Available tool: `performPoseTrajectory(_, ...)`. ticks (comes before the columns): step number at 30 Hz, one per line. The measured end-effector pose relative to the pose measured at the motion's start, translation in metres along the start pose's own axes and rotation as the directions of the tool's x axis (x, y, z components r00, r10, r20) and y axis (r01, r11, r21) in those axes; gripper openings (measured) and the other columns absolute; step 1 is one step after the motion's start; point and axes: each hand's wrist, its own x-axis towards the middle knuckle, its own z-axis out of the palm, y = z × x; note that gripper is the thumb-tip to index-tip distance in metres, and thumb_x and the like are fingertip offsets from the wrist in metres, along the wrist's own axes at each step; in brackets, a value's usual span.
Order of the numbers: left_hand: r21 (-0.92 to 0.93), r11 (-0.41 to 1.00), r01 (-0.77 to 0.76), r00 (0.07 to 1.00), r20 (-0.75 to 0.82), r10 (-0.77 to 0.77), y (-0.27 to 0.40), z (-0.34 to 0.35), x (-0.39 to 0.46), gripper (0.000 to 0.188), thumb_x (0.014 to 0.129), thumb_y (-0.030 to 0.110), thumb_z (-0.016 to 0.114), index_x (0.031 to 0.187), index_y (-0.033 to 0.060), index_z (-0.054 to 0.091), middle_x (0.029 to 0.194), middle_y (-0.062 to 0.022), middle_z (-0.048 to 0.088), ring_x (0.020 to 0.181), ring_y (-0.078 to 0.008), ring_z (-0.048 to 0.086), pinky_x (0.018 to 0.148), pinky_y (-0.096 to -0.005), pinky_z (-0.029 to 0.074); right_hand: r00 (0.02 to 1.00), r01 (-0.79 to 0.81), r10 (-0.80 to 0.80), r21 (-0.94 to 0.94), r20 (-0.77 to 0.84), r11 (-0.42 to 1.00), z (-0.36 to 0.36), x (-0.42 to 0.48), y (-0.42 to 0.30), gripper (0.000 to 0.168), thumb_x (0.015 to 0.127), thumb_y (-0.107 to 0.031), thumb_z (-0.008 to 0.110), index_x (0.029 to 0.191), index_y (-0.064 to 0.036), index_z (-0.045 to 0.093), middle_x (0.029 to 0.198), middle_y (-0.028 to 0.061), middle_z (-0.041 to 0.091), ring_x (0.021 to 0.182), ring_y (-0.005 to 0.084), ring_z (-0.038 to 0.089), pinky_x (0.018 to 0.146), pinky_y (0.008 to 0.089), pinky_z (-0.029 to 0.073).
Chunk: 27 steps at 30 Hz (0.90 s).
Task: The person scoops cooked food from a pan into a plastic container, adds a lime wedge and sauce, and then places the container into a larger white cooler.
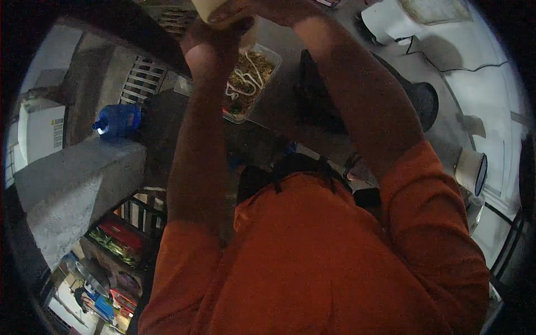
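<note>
Both of my forearms reach up to the top edge of the view. There my left hand (215,39) and my right hand (270,10) meet around a pale yellowish object (207,8), cut off by the frame, so its kind is unclear. My right fingers lie across it, while the left hand grips from below. Just beneath the hands is a clear plastic tub (274,63) of brown, crumbly material. A looping white cord-like strand (253,83) rests on top of that material, and my left wrist hides part of the tub.
To the left, a blue water jug (119,120) lies on its side by a concrete block (83,163) and a slatted grate (144,79). A crate with green vegetables (111,243) is lower left. At right are a white bucket (389,21) and a cable (452,69). One person (98,303) appears lower left.
</note>
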Motion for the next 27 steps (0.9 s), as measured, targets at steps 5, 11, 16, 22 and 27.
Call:
performPoseTrajectory(5, 0.335, 0.929, 0.156, 0.983, 0.039, -0.179, 0.034, -0.003, -0.028, 0.047, 0.076, 0.042, 0.078, 0.100, 0.0046, 0.066, 0.082, -0.0114, 0.070, 0.075, -0.0239, 0.070, 0.068, -0.0358, 0.055, 0.999, -0.047, 0.047, -0.029, 0.013, 0.998, 0.000, -0.020, 0.000, 0.055, 0.071, -0.013, 0.082, 0.120, -0.003, 0.058, 0.115, 0.0109, 0.062, 0.104, 0.0232, 0.061, 0.086, 0.0384, 0.053)
performPoseTrajectory(11, 0.095, 0.995, 0.025, 0.999, -0.028, -0.022, 0.000, -0.003, -0.003, 0.045, 0.075, 0.037, 0.079, 0.102, 0.0041, 0.065, 0.083, -0.0110, 0.071, 0.072, -0.0241, 0.071, 0.065, -0.0337, 0.056, 0.995, -0.037, 0.025, 0.125, 0.100, 0.991, -0.006, 0.017, 0.003, 0.055, 0.073, -0.014, 0.082, 0.121, -0.003, 0.058, 0.117, 0.0110, 0.062, 0.105, 0.0234, 0.060, 0.085, 0.0385, 0.054)
performPoseTrajectory(16, -0.030, 0.978, 0.209, 0.977, -0.048, -0.210, 0.024, -0.003, 0.004, 0.039, 0.077, 0.033, 0.077, 0.102, 0.0054, 0.066, 0.085, -0.0103, 0.071, 0.076, -0.0243, 0.070, 0.068, -0.0347, 0.056, 0.995, -0.016, -0.040, 0.560, 0.088, 0.828, -0.014, 0.029, 0.047, 0.054, 0.076, -0.015, 0.080, 0.123, -0.003, 0.056, 0.114, 0.0111, 0.063, 0.105, 0.0235, 0.061, 0.084, 0.0395, 0.055)
performPoseTrajectory(22, 0.150, 0.984, 0.096, 0.995, -0.037, -0.091, 0.018, -0.006, 0.005, 0.041, 0.075, 0.034, 0.078, 0.100, 0.0034, 0.065, 0.085, -0.0113, 0.071, 0.078, -0.0256, 0.071, 0.069, -0.0357, 0.056, 0.985, 0.064, -0.105, 0.272, 0.139, 0.960, -0.015, 0.023, 0.032, 0.059, 0.085, -0.023, 0.072, 0.133, -0.004, 0.045, 0.120, 0.0145, 0.060, 0.109, 0.0242, 0.060, 0.082, 0.0395, 0.056)
performPoseTrajectory(27, 0.372, 0.926, 0.058, 0.998, -0.058, -0.039, 0.025, -0.033, -0.009, 0.041, 0.075, 0.034, 0.079, 0.095, 0.0007, 0.066, 0.080, -0.0140, 0.070, 0.072, -0.0266, 0.071, 0.066, -0.0370, 0.056, 0.999, 0.017, -0.029, -0.253, -0.045, 0.967, 0.026, 0.000, -0.023, 0.057, 0.065, -0.024, 0.086, 0.114, -0.004, 0.064, 0.104, 0.0093, 0.069, 0.095, 0.0204, 0.066, 0.086, 0.0356, 0.052)
